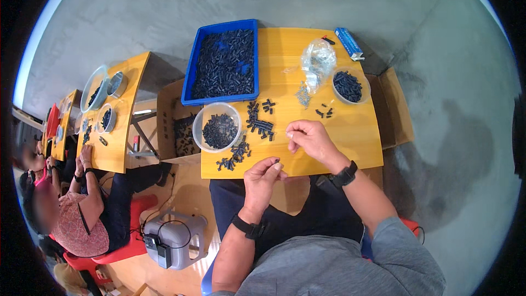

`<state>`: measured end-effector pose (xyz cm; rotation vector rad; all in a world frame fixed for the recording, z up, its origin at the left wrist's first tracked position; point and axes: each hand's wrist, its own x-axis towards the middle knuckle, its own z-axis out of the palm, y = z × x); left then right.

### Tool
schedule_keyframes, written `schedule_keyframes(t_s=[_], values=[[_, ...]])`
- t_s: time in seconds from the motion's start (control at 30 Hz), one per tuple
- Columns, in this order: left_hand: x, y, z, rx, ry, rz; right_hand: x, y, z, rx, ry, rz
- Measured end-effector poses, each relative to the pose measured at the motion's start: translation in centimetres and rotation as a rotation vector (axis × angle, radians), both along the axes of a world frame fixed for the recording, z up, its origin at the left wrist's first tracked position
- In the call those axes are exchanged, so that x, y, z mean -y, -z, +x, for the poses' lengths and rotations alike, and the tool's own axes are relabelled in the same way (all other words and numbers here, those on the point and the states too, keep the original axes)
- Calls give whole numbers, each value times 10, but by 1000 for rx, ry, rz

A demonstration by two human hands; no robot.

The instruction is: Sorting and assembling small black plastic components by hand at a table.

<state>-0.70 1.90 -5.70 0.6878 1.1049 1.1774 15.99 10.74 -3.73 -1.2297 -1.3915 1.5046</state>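
Down low, both hands pinch shut: left hand (264,175) on a small black plastic piece (276,160), right hand (308,138) on something unseen.

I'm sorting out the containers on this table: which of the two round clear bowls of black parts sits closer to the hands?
The bowl beside the blue crate, left of the left hand; the other bowl sits at the far right by the plastic bag.
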Motion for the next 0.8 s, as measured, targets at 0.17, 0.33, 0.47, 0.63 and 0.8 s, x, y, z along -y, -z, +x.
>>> schedule_keyframes(t_s=[0.17,0.33,0.47,0.63,0.8], values=[[8,-36,2,24,-28,50,30,-41,3,-86,-141,108],[19,-49,-2,63,5,137,48,-67,6,-137,-248,240],[27,-55,-4,38,19,225,62,-90,3,-90,-328,153],[32,-68,-1,-16,35,241,66,-95,2,-6,-376,287],[36,-73,-1,-34,85,237,70,-100,4,80,-409,401]])
